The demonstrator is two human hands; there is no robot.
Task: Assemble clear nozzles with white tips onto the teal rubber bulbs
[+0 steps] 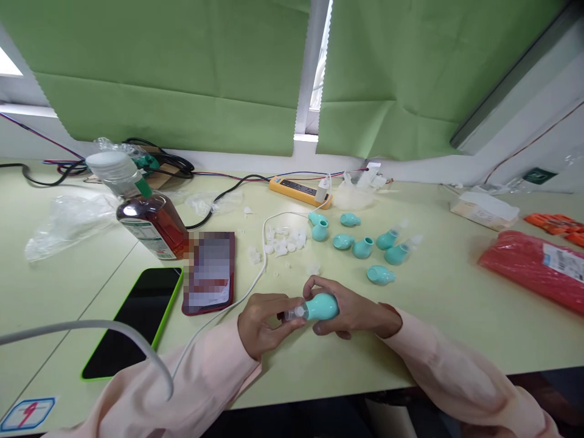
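While green sheets (182, 67) hang across the top of the frame, a pale green bench (451, 316) stretches out below them. A red plastic package (515, 261) lies at the right edge, and a bottle of reddish-brown liquid (157, 228) stands in the left part. Toward the lower left lies a black phone with a lime-green edge (134, 322); just right of it is a red-cased device (210, 274), its face pixelated. A yellow power strip (298, 192) sits above centre.

At lower centre, the left hand (260, 322) closes its fingers around a clear nozzle (294, 312), thumb below and forefinger above. The right hand (349, 307) curls its fingers partly closed around the held teal bulb (322, 306), which lies on its side between the two hands, the nozzle at its left end. Loose teal bulbs (363, 247) are scattered right of centre, two of them with clear tips (414, 242). Smallest are the whitish pieces (287, 241), heaped near the centre beside a white cable (263, 243).
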